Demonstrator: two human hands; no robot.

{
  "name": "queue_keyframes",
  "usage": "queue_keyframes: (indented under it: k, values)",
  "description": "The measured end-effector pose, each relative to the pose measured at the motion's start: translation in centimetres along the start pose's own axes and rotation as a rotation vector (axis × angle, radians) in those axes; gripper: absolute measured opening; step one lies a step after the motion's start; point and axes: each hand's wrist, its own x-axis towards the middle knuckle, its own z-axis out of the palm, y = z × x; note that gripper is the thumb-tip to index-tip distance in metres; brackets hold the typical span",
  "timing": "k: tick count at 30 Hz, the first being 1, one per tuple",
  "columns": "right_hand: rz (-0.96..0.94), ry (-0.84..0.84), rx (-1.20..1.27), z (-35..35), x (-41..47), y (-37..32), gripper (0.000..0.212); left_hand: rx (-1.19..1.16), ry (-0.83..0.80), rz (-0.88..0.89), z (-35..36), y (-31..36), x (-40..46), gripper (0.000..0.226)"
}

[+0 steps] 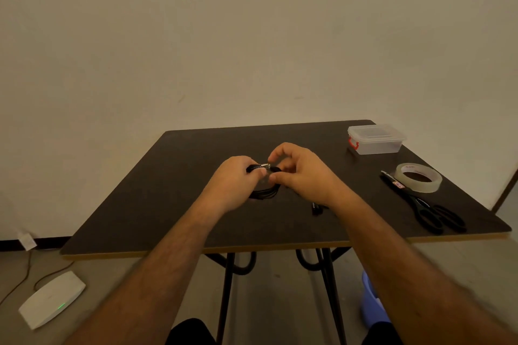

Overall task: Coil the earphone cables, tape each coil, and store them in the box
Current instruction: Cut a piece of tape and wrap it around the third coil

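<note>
Above the middle of the dark brown table (173,190), the left hand (234,180) pinches the black coiled earphone cable (265,190) while the right hand (301,173) presses shiny tape around it, and a slackened pinch could let the loops spring apart.

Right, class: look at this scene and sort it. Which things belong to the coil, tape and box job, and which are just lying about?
Job things: cable coil, held by left hand and right hand; tape roll; scissors; lidded box; small black piece on the table, probably part of the earphones.

Lying about: white device on the floor, blue tub under the table.
</note>
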Motion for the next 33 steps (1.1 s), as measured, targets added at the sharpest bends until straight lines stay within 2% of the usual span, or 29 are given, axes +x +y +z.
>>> queue_keyframes:
  k: [7, 13, 17, 21, 23, 26, 28, 33]
  values:
    - [-0.098, -0.023, -0.289, 0.1, -0.6, -0.4, 0.040, -0.289, -0.190, -0.171, -0.6, -0.3, -0.2, 0.022]
    - [-0.302, 0.034, -0.619, 0.3, -0.8, -1.0, 0.033, -0.542, -0.239, -0.264, -0.7, 0.5, -0.2, 0.019]
    - [-0.388, 0.104, -0.663, 0.4, -0.8, -0.7, 0.022, -0.661, -0.207, -0.306, -0.9, 0.6, -0.1, 0.021]
    - [-0.437, 0.178, -0.641, 0.5, -0.8, -0.6, 0.012, -0.640, -0.191, -0.300, -1.0, 0.8, -0.3, 0.016]
    - [-0.430, 0.183, -0.633, 0.5, -0.9, -0.6, 0.018, -0.621, -0.194, -0.304, -0.9, 0.7, -0.3, 0.017]
    - [-0.367, 0.109, -0.616, 0.4, -1.0, -0.9, 0.043, -0.629, -0.201, -0.328, -0.8, 0.5, -0.4, 0.017]
    - [-0.362, 0.079, -0.653, 0.2, -0.9, -1.0, 0.047, -0.661, -0.203, -0.347, -0.7, 0.4, -0.3, 0.019]
    - [-0.483, 0.148, -0.703, 0.4, -0.7, -0.7, 0.025, -0.739, -0.210, -0.368, -0.8, 0.5, -0.2, 0.015]
